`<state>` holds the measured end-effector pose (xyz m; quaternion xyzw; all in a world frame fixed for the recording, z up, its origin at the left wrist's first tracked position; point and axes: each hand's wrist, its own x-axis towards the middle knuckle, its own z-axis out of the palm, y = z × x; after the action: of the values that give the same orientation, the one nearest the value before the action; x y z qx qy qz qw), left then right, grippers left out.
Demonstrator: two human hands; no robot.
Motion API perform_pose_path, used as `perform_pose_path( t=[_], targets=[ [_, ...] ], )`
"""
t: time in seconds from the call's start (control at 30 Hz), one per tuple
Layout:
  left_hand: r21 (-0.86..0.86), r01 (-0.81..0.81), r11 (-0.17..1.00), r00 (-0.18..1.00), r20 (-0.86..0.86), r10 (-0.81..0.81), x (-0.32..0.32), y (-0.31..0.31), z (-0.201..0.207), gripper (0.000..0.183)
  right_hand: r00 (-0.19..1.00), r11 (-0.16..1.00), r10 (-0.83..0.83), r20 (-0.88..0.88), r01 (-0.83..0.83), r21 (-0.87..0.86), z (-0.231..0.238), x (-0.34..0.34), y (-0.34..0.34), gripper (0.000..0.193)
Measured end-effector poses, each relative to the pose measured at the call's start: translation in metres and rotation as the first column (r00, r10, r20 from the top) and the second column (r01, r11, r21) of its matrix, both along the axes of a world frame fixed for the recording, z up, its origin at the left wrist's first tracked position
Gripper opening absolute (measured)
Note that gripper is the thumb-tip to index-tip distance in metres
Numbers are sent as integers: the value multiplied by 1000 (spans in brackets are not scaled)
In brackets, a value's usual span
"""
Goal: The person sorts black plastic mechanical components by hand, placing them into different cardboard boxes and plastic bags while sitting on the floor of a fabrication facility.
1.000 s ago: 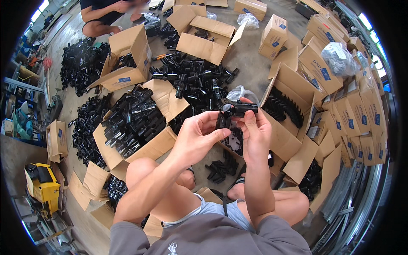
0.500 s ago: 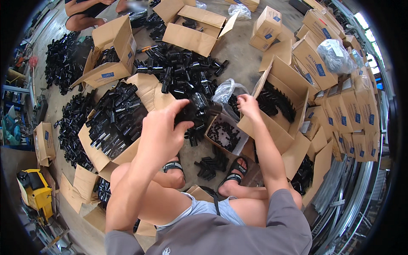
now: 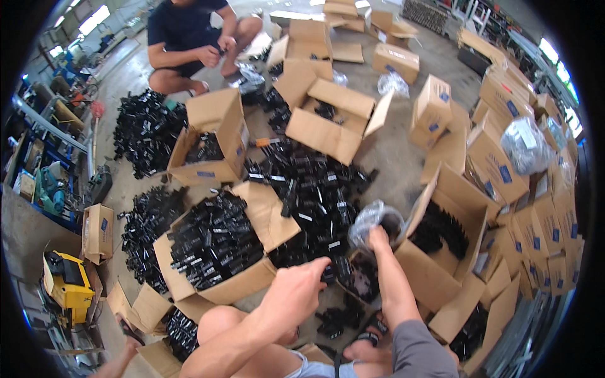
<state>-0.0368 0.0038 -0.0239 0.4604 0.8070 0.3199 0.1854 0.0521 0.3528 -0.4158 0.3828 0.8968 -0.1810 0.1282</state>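
My left hand [image 3: 301, 285] is closed on a black plastic part [image 3: 342, 272], which juts out past the fingertips over a small open box [image 3: 362, 283] of little black pieces. Up and to the right, my right hand [image 3: 378, 238] reaches into the mouth of a clear plastic bag [image 3: 368, 222]; its fingertips are out of sight there. Beyond both hands spreads a large heap of black plastic parts [image 3: 315, 201]. A cardboard box [image 3: 428, 277] with neatly rowed black parts stands right of the bag.
To the left lies an open carton [image 3: 236, 285] filled with black parts, with loose heaps [image 3: 145, 230] beside it. Across the floor a co-worker [image 3: 189, 38] squats, handling a small dark thing. Stacked cartons [image 3: 535, 220] line the right side. A yellow machine [image 3: 69, 290] stands far left.
The view has tilted up, bringing more of the co-worker into sight. My right hand has gone from beside the plastic bag into its mouth. My left hand keeps the black part.
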Motion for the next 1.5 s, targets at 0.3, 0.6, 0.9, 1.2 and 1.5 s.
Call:
perform_pose_path(
  t=[0.3,0.6,0.9,1.2,1.5],
  targets=[
    [4,-47,999,999,18,47,-2,-10,-7,44,999,999,-29,-34,28,-39,2,-27,-20,32],
    [92,28,995,988,-152,-14,5,-11,-17,33,948,977,-204,-245,182,-107,-3,-13,-26,29],
    [169,-9,986,996,-84,23,4,-25,-11,29,890,947,-296,-346,321,17,0,-20,-32,27],
    [-60,-37,998,990,-141,28,-23,-11,-2,21,403,869,-418,-814,439,-229,109,27,-67,37],
    [22,-45,999,988,-148,47,-6,-1,-11,85,236,928,308,-922,-286,237,374,31,-190,11]
  ],
)
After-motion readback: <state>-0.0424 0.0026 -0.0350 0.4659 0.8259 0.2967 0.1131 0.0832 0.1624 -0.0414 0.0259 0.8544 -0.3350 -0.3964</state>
